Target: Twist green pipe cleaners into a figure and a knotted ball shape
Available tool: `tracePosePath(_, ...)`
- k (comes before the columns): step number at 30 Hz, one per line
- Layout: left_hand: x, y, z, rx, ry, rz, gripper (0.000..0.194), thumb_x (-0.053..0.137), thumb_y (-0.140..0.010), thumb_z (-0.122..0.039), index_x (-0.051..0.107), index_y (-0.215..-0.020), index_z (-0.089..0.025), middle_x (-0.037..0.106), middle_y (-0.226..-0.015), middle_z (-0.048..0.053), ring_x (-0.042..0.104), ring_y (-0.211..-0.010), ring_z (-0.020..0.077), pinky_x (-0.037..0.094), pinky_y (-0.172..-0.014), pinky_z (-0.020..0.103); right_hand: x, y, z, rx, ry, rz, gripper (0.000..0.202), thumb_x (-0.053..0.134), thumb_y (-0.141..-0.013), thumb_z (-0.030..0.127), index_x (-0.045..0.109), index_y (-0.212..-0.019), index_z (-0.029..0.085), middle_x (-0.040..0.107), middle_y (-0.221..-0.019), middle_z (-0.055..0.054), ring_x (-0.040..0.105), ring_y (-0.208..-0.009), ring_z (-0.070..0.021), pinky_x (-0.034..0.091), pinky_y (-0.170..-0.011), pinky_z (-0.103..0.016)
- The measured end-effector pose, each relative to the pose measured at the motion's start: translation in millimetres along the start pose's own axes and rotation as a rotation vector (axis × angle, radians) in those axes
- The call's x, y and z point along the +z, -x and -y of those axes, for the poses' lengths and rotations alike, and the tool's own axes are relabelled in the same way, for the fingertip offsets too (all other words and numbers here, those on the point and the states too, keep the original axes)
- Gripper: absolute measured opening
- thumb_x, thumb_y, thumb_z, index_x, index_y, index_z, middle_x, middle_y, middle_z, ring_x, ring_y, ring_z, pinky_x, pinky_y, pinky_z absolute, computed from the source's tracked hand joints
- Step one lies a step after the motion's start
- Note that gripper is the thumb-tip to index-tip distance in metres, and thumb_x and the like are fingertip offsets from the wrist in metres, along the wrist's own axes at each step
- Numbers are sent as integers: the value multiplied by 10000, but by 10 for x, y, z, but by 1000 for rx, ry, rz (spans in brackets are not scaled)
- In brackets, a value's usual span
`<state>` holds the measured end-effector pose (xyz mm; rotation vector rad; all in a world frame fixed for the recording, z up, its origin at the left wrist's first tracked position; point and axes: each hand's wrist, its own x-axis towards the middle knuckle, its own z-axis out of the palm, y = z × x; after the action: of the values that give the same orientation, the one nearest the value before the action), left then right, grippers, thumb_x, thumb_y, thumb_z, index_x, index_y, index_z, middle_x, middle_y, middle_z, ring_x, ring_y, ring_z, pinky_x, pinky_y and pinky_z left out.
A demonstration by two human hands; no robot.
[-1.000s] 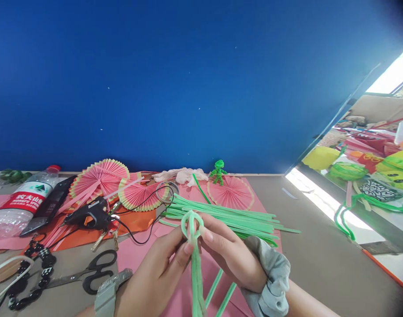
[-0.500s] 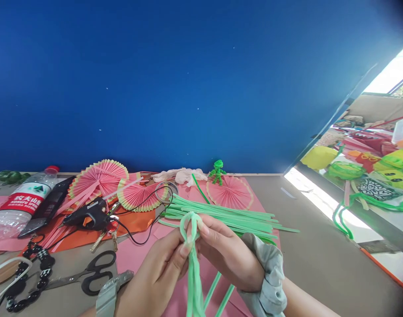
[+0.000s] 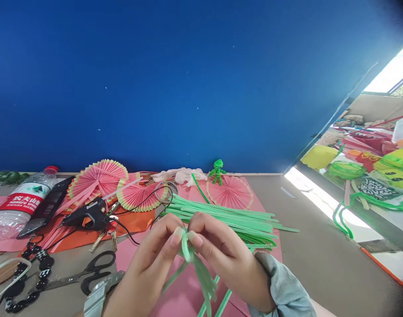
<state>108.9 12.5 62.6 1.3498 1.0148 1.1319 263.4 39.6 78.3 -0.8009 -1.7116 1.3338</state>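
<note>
Fingertips of your left hand [image 3: 151, 264] and right hand [image 3: 229, 259] pinch a looped bundle of green fuzzy stems [image 3: 187, 248] between them, above the pink paper [image 3: 175, 297]. Half a second ago the loop stood round and open beyond your left thumb, its tails hanging together toward you; now it looks narrow, partly covered by your fingers, and the tails have spread. One slants to the near left, the others to the near right. Your thumbs now face each other across the loop. The bundle's long axis runs far to near, leaning right at its near end; the looped end points far, toward the pile of loose green stems [image 3: 221, 215]. Left of your hands, the scissors [image 3: 86, 269] haven't moved on the counter [image 3: 320, 264].
</note>
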Motion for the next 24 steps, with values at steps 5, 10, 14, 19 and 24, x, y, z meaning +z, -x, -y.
tracePosePath(5,2,-13,-81,-124,325,48,217,450,-873,-366,517,-723,-225,458,-773,-14,435,-710,119,421,-664,229,-24,-1,36,-61,-179,91,223,469,-883,331,492,-712,190,435,-703,6,432,-643,-117,370,-591,-252)
tracePosePath(10,-37,-84,-130,-147,400,128,228,498,-857,-352,537,-686,-206,435,-608,-45,405,-565,81,371,-554,187,-57,-11,54,22,-99,-16,224,546,-839,352,522,-696,181,446,-650,22,376,-549,-92,302,-484,-228)
tracePosePath(14,-51,-97,-139,-120,277,108,227,508,-849,-357,519,-689,-197,441,-597,-50,393,-550,79,354,-548,194,-41,-24,63,127,-230,33,250,514,-850,393,526,-733,172,408,-583,42,327,-468,-75,265,-426,-223)
tracePosePath(19,-51,-46,-122,9,80,17,188,495,-860,-334,524,-715,-217,460,-620,-53,417,-562,82,349,-525,182,-37,-21,98,129,-256,69,245,523,-851,373,551,-737,159,426,-566,47,298,-473,-64,239,-434,-213)
tracePosePath(24,-30,3,-132,111,-41,53,210,494,-854,-352,536,-699,-217,516,-584,-42,457,-548,97,350,-516,200,-43,31,177,111,-288,136,225,458,-897,308,510,-726,172,482,-668,17,397,-578,-80,312,-523,-215)
